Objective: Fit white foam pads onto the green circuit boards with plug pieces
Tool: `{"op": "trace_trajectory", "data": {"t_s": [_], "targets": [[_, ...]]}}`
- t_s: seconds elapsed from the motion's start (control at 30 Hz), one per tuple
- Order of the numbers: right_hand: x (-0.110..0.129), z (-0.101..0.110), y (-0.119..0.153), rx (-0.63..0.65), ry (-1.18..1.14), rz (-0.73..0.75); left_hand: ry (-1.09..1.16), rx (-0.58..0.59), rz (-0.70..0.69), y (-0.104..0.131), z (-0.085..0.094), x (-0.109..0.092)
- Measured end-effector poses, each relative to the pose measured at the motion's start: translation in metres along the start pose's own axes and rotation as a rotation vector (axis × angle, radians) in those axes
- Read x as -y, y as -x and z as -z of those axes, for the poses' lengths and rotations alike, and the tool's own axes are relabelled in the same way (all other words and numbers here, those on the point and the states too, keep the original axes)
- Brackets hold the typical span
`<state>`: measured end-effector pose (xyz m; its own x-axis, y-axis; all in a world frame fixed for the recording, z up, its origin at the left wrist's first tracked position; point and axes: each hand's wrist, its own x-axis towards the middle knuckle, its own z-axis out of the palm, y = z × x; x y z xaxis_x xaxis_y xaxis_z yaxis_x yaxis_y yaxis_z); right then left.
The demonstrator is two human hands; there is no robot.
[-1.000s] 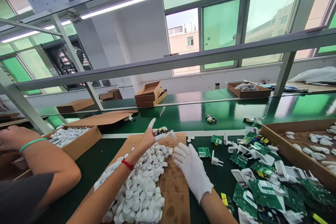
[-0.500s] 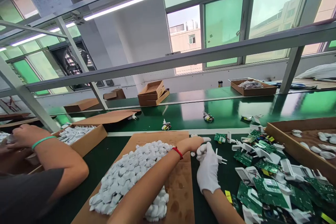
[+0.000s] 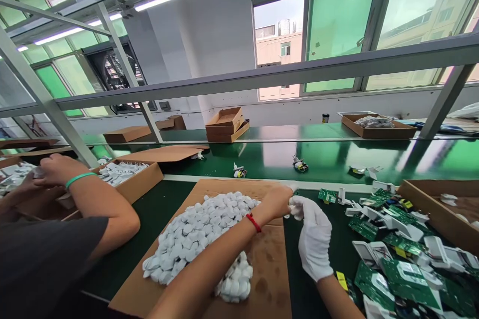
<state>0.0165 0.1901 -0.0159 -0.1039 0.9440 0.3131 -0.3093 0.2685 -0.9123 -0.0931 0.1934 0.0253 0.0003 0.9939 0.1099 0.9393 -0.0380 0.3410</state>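
My left hand (image 3: 277, 201), bare with a red bracelet at the wrist, reaches over the top right of a brown cardboard sheet (image 3: 267, 259). Its closed fingertips meet those of my right hand (image 3: 314, 237), which wears a white glove and is closed too. What the fingers grip is mostly hidden; only a small whitish bit shows beneath them. A pile of small white rounded pieces (image 3: 202, 229) covers the sheet below my left forearm. Green circuit boards (image 3: 407, 279) with white plastic housings (image 3: 441, 251) lie heaped to the right of my glove.
A cardboard tray (image 3: 419, 204) with white pieces stands at the right. On the left, a co-worker's arm (image 3: 108, 204) reaches over a box of white parts (image 3: 144, 184). Loose electronic parts (image 3: 300, 163) lie on the green belt (image 3: 262, 157) beyond. A metal rail (image 3: 239, 79) crosses above.
My hands have come closer together, fingertips now touching. The white pronged plug visible beside my right glove no longer shows. The view has turned slightly left, and the co-worker's hands remain over the box.
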Motion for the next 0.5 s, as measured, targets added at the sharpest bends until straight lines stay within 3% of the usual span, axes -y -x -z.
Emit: {"op": "trace_trajectory", "data": {"t_s": [0.13,0.27,0.33,0.4,0.5], "targets": [[0.001,-0.004,0.001,0.090,0.092,-0.023,0.116,-0.217,0.124,0.034,0.044,0.034],[-0.004,-0.014,0.018,0.535,0.271,-0.056,0.254,-0.425,0.280,0.071,0.076,0.054],[-0.008,-0.021,0.031,0.720,0.370,-0.059,0.316,-0.502,0.313,0.085,0.081,0.058],[-0.010,-0.028,0.041,0.779,0.448,-0.041,0.366,-0.545,0.300,0.094,0.080,0.058],[-0.011,-0.036,0.047,0.887,0.639,0.111,0.421,-0.540,0.238,0.104,0.074,0.053]]}}
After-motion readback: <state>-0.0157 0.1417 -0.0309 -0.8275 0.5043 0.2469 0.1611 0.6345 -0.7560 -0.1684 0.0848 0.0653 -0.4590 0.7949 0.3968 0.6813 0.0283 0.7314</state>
